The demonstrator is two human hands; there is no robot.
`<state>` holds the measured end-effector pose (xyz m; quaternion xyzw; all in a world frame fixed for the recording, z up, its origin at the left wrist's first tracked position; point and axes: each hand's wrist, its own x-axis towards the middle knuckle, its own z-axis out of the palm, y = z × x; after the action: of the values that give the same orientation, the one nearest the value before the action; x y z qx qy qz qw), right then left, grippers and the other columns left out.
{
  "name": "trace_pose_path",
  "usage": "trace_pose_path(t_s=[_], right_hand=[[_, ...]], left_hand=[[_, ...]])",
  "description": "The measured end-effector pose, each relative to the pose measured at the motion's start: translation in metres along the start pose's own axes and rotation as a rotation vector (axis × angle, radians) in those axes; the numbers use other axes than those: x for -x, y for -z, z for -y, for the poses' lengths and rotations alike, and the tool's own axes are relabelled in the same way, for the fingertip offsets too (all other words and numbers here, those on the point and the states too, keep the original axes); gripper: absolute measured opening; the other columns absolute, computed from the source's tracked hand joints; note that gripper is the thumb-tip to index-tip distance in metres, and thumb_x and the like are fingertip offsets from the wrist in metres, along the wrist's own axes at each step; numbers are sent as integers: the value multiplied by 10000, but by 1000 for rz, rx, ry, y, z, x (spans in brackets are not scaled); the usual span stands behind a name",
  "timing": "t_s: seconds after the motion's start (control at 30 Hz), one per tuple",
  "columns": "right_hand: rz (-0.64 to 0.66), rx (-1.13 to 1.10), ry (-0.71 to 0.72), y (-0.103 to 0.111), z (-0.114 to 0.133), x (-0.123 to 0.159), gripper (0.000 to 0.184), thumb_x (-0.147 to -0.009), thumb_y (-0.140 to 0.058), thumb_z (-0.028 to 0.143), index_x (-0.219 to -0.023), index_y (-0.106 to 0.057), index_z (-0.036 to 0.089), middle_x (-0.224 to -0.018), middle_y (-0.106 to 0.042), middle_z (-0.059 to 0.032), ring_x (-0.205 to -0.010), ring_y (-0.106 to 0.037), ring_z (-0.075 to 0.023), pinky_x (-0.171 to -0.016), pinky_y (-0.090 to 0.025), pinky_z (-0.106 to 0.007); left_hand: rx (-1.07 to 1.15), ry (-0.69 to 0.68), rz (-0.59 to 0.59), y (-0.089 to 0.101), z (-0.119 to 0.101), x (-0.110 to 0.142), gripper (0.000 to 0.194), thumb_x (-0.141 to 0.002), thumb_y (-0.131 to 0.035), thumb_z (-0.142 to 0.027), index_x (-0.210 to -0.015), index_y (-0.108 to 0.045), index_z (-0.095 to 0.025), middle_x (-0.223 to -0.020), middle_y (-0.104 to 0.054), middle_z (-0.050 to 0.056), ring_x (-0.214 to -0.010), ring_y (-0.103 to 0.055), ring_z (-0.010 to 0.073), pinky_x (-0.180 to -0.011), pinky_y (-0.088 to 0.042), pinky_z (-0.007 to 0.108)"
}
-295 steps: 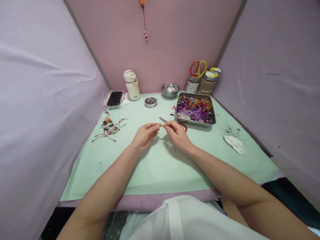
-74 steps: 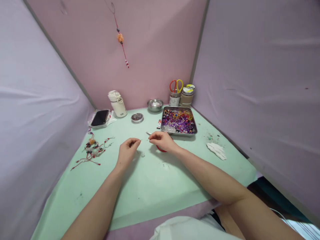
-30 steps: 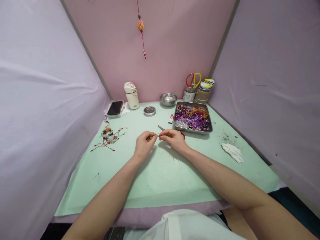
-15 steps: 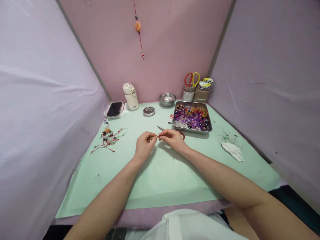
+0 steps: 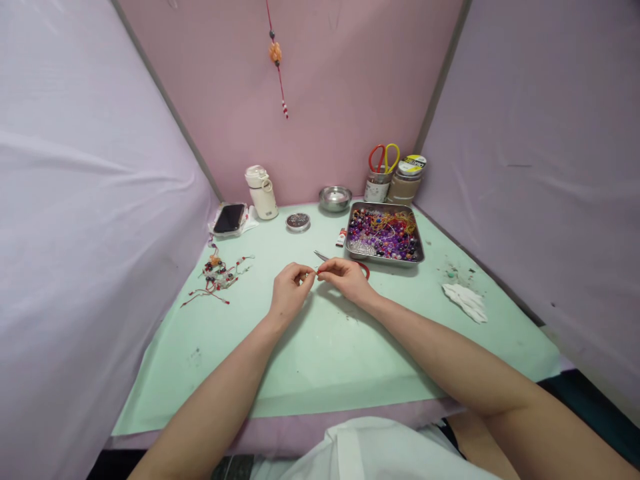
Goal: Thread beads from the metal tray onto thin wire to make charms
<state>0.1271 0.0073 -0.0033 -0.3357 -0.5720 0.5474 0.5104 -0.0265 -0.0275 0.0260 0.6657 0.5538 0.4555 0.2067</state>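
Note:
Above the middle of the table, my left hand [image 5: 291, 288] is closed in a pinch, thumb against forefinger. A thin thread, visible in earlier frames, is mostly hidden in its fingers. My right hand [image 5: 345, 279] pinches a tiny red piece [image 5: 318, 272], seemingly a bead, right at the left fingertips; the two hands nearly touch. Under the right hand lie scissors [image 5: 321, 255], blades pointing left, with a red handle partly covered by the hand. Just beyond is a metal tray [image 5: 385, 262] of purple, dark and clear beads and golden cord.
Beaded red-cord strings [image 5: 217, 275] lie at left. Behind them are a phone [image 5: 230, 218], a cream bottle [image 5: 263, 195], a round bead case [image 5: 298, 222] and a steel bowl [image 5: 335, 199]. A scissors cup [image 5: 377, 189] and jar [image 5: 403, 190] stand behind the tray. White gloves [image 5: 465, 302] lie right.
Since 2.5 seconds ago my hands have come together, and the red piece now shows between the fingertips. The thread loop seen earliest no longer hangs in view. In the last half second almost nothing moves.

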Motion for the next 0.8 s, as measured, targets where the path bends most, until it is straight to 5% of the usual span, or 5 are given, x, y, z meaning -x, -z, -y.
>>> trace_pose_path(t_s=[0.8], right_hand=[[22,64,26,1,-3,0,127,-681,-706,260,-776,-666,188,-765,-674,-10,-721,-624,-153,-734,-486,-305]], left_hand=[[-42,9,27,-1,1,0,91,-771,-581,-215,-728,-656,-185,-703,-616,3,-622,-513,122,-618,-406,257]])
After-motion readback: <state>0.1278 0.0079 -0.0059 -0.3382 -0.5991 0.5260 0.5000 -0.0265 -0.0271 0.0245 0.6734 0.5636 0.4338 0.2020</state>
